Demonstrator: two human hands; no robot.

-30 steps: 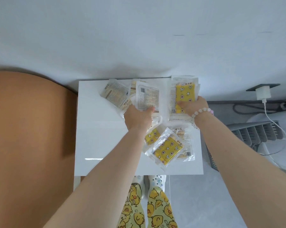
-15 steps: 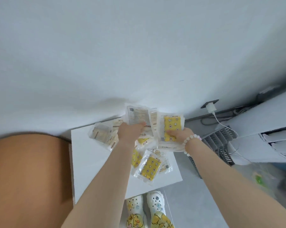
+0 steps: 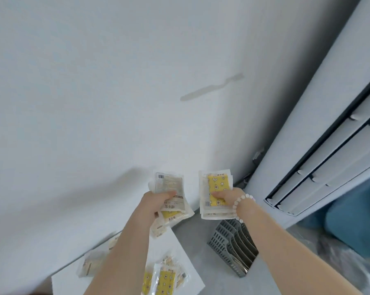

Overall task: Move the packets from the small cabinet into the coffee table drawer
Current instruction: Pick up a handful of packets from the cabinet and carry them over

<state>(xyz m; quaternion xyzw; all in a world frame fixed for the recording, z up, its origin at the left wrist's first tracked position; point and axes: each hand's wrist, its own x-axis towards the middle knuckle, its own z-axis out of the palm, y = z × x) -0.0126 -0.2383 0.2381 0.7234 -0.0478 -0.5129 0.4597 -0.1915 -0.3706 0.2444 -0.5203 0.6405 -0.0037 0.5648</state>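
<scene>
**As the head turns right, both hands lift packets off the cabinet**

Whereas a second ago both hands were down on the pile, they are now raised in front of the wall, and the view has swung toward the white standing air conditioner (image 3: 307, 145). The left hand (image 3: 156, 202) grips a loose sheaf of packets (image 3: 169, 186), thumb across the printed label face and fingers curled beneath. The right hand (image 3: 228, 196), with a bead bracelet (image 3: 241, 200) at the wrist, pinches a neater stack (image 3: 214, 188) topped by a yellow patterned packet. Its thumb lies on top and its fingers are hidden underneath. Both loads are clear of the small cabinet (image 3: 177, 248), which has slid to the lower edge of the view. Several leftover packets (image 3: 165, 281) remain on it, so this looks like one trip of at least two. The coffee table drawer is not in view, and the turn suggests the carry is only beginning.
</scene>
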